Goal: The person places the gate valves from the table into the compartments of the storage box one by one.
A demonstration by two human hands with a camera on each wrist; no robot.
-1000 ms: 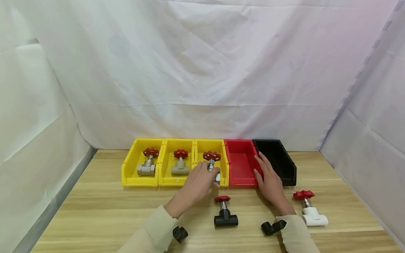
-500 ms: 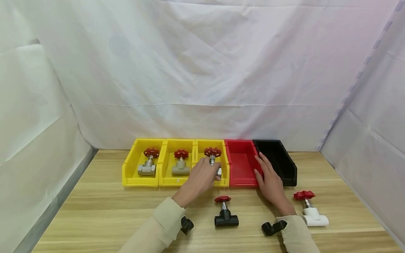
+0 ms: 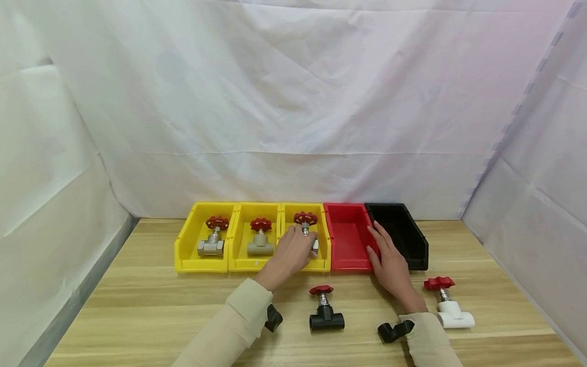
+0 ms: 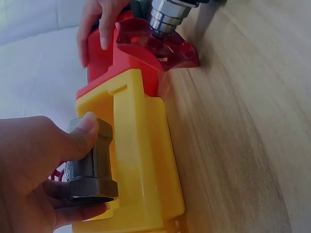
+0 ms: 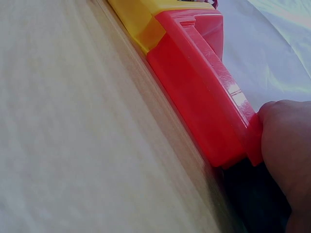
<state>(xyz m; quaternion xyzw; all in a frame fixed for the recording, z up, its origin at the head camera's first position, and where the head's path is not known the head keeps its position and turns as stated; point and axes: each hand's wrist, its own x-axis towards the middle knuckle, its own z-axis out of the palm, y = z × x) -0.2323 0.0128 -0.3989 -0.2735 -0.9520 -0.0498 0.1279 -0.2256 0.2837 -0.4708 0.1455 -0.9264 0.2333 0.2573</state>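
Observation:
In the third yellow bin [image 3: 322,265], my left hand [image 3: 290,253] holds a metal gate valve [image 4: 95,160] by its body. The thumb presses one side and the fingers lie round the other; the valve's red handwheel [image 3: 305,218] points toward the back of the bin. My right hand [image 3: 392,265] rests on the adjoining side walls of the red bin [image 3: 349,232] and the black bin [image 3: 403,224], fingers extended. Two other yellow bins hold a metal valve [image 3: 211,248] and a beige valve [image 3: 260,248], both with red handwheels.
On the wooden table [image 3: 137,306], a black valve [image 3: 326,321] lies between my forearms. A white valve [image 3: 454,313] lies right of my right forearm. White cloth [image 3: 293,102] hangs behind the row of bins.
My left hand has shifted slightly farther back into the yellow bin with the metal gate valve. The right hand has stayed on the bin walls.

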